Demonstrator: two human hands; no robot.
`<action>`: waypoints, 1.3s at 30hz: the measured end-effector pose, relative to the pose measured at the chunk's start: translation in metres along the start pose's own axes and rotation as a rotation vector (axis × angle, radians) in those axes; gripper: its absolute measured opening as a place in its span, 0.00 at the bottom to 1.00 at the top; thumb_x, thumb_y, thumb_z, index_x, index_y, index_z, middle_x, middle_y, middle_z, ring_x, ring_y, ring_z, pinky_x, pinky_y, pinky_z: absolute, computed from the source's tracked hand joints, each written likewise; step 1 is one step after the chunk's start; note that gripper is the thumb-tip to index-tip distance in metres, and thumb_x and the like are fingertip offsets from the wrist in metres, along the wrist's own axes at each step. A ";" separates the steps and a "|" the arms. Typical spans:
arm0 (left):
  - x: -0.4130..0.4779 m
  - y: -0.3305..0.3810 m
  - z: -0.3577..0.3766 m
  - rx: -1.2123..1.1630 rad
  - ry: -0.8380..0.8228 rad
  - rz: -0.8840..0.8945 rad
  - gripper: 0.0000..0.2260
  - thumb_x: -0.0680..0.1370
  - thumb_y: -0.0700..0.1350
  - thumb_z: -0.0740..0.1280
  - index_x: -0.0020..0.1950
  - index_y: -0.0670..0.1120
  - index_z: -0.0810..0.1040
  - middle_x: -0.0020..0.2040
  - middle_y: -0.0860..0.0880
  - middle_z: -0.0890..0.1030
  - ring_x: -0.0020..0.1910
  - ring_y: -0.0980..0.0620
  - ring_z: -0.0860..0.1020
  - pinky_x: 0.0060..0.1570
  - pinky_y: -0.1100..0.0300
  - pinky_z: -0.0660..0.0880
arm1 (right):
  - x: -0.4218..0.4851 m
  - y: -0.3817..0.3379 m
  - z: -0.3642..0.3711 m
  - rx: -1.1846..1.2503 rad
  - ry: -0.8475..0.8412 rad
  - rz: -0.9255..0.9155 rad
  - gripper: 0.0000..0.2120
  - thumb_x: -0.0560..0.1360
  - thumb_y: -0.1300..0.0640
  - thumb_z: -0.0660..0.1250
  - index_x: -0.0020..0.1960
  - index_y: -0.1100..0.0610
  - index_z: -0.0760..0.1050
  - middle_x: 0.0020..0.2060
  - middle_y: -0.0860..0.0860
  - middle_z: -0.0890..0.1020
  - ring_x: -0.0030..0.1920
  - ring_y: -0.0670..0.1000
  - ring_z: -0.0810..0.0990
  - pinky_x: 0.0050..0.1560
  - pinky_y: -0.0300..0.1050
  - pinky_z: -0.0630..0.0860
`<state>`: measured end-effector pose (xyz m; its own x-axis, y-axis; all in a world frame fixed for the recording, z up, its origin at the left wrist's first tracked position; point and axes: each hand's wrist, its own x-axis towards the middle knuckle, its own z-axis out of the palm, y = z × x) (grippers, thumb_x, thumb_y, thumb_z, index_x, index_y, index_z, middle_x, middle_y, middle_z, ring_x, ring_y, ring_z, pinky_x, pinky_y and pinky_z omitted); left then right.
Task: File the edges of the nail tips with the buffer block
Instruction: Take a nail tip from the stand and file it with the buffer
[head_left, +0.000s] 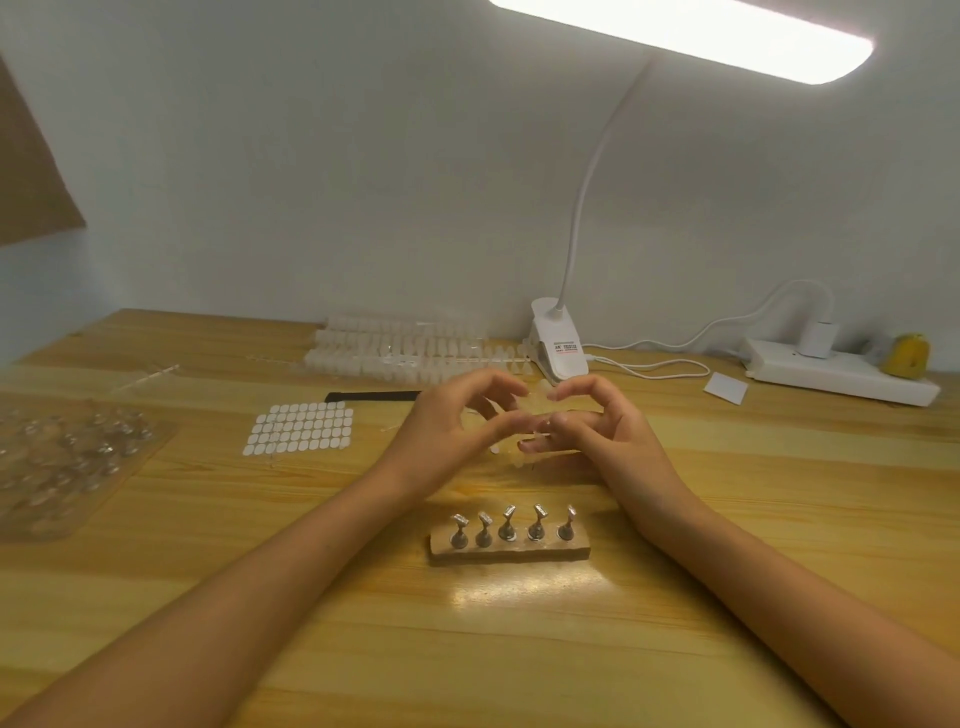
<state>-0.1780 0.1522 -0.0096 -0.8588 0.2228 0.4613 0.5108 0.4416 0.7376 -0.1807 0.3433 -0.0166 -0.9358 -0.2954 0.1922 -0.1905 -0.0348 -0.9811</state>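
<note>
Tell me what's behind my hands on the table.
A black strip, its right end hidden by the left hand; farther back, rows of nail tips and the lamp clamp. The right hand covers whatever lies behind it.

A single head-worn view looks forward and down, close over the wooden table (727, 519).

Left hand (447, 431) and right hand (597, 431) meet over the wooden table (727, 519), fingers curled, pinching a translucent nail tip strip (506, 451) between them; grip detail blurred. Stand (509, 552) with 5 metal holders sits nearer the camera. White sticker sheet (298, 428) lies left, black file (371, 396) beyond it.
</note>
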 end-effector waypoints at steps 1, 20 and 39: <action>-0.001 0.003 0.002 -0.036 -0.008 0.007 0.13 0.72 0.58 0.68 0.52 0.55 0.79 0.46 0.59 0.81 0.46 0.63 0.78 0.39 0.74 0.71 | -0.001 0.000 0.001 -0.027 -0.015 -0.014 0.08 0.80 0.61 0.65 0.58 0.57 0.71 0.46 0.56 0.87 0.47 0.56 0.87 0.42 0.47 0.84; -0.005 0.008 -0.003 0.710 0.219 0.515 0.05 0.75 0.49 0.69 0.43 0.48 0.82 0.49 0.52 0.82 0.49 0.49 0.80 0.49 0.52 0.67 | -0.004 -0.004 0.010 -0.052 -0.109 0.072 0.10 0.82 0.55 0.63 0.46 0.61 0.75 0.44 0.56 0.87 0.41 0.52 0.86 0.32 0.40 0.78; -0.004 0.002 -0.004 -0.395 0.195 -0.240 0.06 0.76 0.52 0.67 0.45 0.50 0.80 0.40 0.60 0.82 0.40 0.67 0.77 0.37 0.78 0.69 | 0.006 0.009 -0.010 -0.848 0.180 -0.473 0.05 0.76 0.52 0.69 0.43 0.52 0.80 0.45 0.45 0.78 0.49 0.45 0.72 0.41 0.42 0.72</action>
<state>-0.1734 0.1491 -0.0083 -0.9497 -0.0281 0.3118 0.3082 0.0898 0.9471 -0.1916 0.3507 -0.0243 -0.7261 -0.2756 0.6300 -0.6405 0.6044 -0.4738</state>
